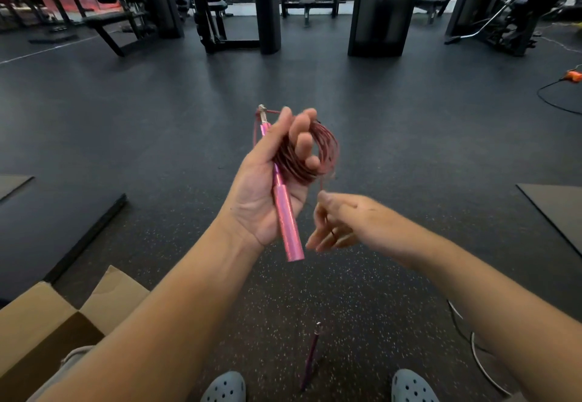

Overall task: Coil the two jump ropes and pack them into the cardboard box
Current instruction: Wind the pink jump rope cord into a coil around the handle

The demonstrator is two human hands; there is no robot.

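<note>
The pink handle [285, 212] and springy rope coil [302, 153] are gripped in the raised left hand [267, 181]; the loops are judged best pinched together. Whether the trailing strand [322, 185] is held by the blurred right hand [337, 222] cannot be told.

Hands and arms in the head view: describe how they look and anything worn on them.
The left forearm and the right forearm are bare to the picture's edge: no sleeves, watch or wristband. The left hand has no glove or visible ring. The right hand, blurred, is also gloveless, with a thin dark band on one finger, perhaps a ring.
</note>
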